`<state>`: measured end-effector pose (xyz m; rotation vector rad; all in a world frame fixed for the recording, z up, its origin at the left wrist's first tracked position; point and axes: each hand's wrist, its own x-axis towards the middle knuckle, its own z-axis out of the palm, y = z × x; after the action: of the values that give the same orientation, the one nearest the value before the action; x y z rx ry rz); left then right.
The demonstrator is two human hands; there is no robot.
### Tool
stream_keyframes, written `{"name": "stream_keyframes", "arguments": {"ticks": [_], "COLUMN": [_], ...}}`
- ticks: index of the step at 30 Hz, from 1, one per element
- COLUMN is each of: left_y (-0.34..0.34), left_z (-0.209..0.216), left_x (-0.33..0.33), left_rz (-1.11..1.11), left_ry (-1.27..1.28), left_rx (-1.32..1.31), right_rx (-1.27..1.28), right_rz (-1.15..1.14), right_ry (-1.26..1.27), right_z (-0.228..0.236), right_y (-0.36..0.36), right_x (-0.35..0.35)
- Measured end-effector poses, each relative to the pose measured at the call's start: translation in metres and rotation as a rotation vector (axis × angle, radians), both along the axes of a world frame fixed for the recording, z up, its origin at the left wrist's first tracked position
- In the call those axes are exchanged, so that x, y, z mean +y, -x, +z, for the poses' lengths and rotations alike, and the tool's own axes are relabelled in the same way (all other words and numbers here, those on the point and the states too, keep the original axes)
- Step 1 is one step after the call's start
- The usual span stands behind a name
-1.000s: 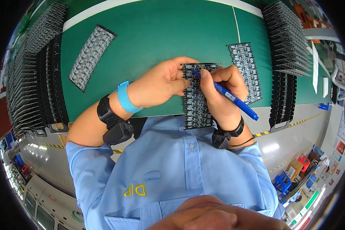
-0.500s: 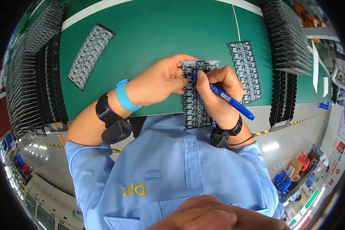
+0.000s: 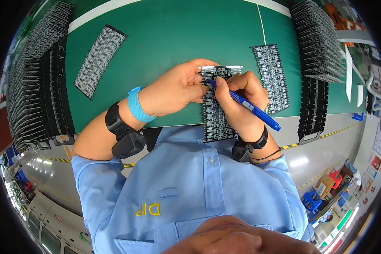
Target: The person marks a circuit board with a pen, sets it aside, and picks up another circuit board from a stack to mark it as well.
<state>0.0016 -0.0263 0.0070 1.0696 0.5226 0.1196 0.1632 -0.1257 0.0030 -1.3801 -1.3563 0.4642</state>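
A dark circuit board panel (image 3: pixel 217 120), packed with rows of small parts, is held over the table's near edge and reaches down in front of my shirt. My left hand (image 3: pixel 186 86) grips it by its upper left edge, thumb on top. Between the fingers of my right hand (image 3: pixel 243 99) is a blue marker pen (image 3: pixel 258 112), its tip end pointing at the upper part of the panel. Whether the tip touches the board cannot be made out. A second panel (image 3: pixel 271 78) lies just right of my right hand, and another panel (image 3: pixel 100 61) lies at the left.
Tall black racks filled with stacked panels stand on both sides: a left rack (image 3: pixel 55 84) and a right rack (image 3: pixel 312 101). The green tabletop (image 3: pixel 186 34) spans between them. A thin pale cord (image 3: pixel 261 25) runs to the right-hand panel.
The marker's tip end has shifted very slightly leftward and up over the panel with my right hand. My left hand keeps the panel in nearly the same place.
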Motion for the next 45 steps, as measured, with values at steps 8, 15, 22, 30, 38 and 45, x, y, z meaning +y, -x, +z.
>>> {"name": "stream_keyframes", "arguments": {"ticks": [8,15,22,30,38,45], "left_y": [-0.001,-0.003,-0.003,-0.002,-0.002,-0.003], "left_z": [0.001,0.006,0.006,0.005,0.001,0.007], "left_x": [0.001,0.001,0.001,0.001,0.002,0.001], "left_rz": [-0.004,0.022,0.022,0.007,-0.001,0.002], "left_ry": [-0.011,0.105,0.107,0.085,0.054,0.074], "left_rx": [0.016,-0.095,-0.075,-0.057,-0.018,-0.036], "right_rx": [0.045,0.012,0.026,-0.001,-0.025,0.059], "right_rz": [-0.019,0.004,0.009,0.008,0.014,0.02], "right_ry": [0.024,0.037,0.016,0.028,0.033,0.037], "right_z": [0.004,0.003,-0.004,-0.002,-0.003,-0.002], "right_y": [-0.003,-0.002,-0.001,0.0,0.0,-0.003], "right_x": [-0.009,-0.015,-0.014,-0.013,-0.011,-0.016]}}
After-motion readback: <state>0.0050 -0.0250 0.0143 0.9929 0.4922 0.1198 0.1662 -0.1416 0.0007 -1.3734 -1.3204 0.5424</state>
